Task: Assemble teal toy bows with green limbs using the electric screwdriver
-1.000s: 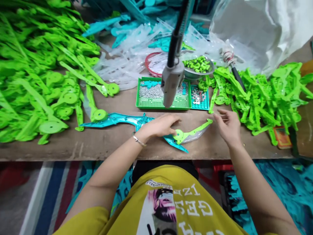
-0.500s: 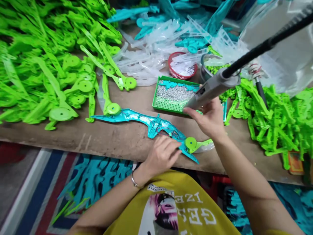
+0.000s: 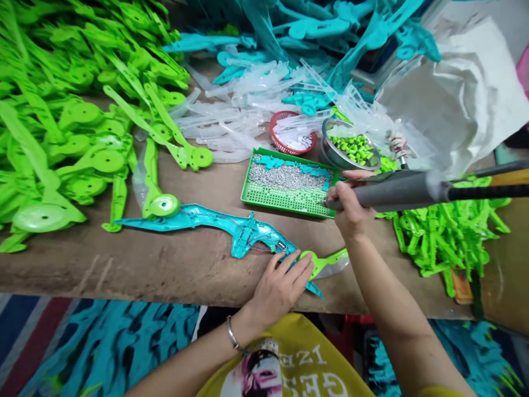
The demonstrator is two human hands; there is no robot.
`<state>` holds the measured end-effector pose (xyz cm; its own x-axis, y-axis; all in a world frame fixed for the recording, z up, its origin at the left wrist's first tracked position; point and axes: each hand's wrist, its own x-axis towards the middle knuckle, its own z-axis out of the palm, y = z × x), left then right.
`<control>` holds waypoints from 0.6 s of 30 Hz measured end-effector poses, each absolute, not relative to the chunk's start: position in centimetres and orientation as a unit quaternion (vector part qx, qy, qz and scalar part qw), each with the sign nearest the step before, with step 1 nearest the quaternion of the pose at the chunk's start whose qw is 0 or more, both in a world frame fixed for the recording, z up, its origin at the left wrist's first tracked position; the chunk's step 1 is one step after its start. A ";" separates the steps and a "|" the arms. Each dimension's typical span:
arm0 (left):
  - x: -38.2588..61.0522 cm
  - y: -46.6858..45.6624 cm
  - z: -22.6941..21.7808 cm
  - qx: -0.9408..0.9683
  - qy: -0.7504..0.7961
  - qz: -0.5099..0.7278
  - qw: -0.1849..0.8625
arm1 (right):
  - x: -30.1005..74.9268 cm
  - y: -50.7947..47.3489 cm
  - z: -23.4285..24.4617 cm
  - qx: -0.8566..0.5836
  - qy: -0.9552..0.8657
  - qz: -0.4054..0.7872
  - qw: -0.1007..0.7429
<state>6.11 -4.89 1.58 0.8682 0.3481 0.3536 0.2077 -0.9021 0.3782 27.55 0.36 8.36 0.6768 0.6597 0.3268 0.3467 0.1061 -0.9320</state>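
A blue toy bow shell (image 3: 210, 216) lies with its inner side up, thin red wires and a small metal part showing inside. Green arms with round discs sit at both ends, the left disc (image 3: 164, 205) and the right green arm (image 3: 326, 261). My left hand (image 3: 285, 281) rests on the bow's right limb, fingers stretched out over it beside the right disc. My right hand (image 3: 351, 204) is wrapped round a grey electric screwdriver (image 3: 397, 190), held nearly level. Its tip end is at the right side of a green perforated tray (image 3: 285, 205) of silvery screws and small blue pieces.
Green parts (image 3: 61, 121) are heaped at left, with another green pile (image 3: 438, 231) at right. Behind the tray are a red basket (image 3: 292, 146) of white pieces, a metal bowl (image 3: 351, 157) of small green pieces, clear plastic parts (image 3: 231, 118) and blue shells (image 3: 314, 27).
The screwdriver has swung from a steep slant to nearly level, its tip end staying by the tray. My left hand has shifted along the bow towards the right disc, fingers flatter. The view has shifted.
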 end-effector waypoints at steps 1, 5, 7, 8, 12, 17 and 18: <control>6.2 -4.9 1.6 0.952 0.147 0.211 0.166 | 27.7 0.6 7.7 -0.656 -0.377 0.120 0.642; 6.3 -4.8 1.9 0.950 0.149 0.216 0.167 | 28.5 1.3 6.2 -0.688 -0.366 0.103 0.618; 6.4 -4.7 2.0 0.949 0.153 0.218 0.170 | 28.9 1.3 5.8 -0.700 -0.355 0.105 0.611; 6.4 -4.7 2.0 0.948 0.155 0.217 0.174 | 29.0 1.3 5.7 -0.699 -0.348 0.108 0.615; 6.5 -4.5 2.1 0.944 0.158 0.222 0.186 | 29.2 1.4 5.6 -0.687 -0.330 0.124 0.635; 6.6 -4.6 1.9 0.944 0.157 0.225 0.182 | 29.2 1.8 5.3 -0.615 -0.336 0.141 0.699; 6.6 -4.6 1.9 0.946 0.158 0.220 0.180 | 29.2 2.0 5.2 -0.602 -0.341 0.144 0.708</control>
<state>6.58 -4.64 1.93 0.8533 0.3776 0.3596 0.2195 -0.8857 0.4091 29.23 1.96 5.20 0.7266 0.6136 0.3093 0.2068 0.2340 -0.9500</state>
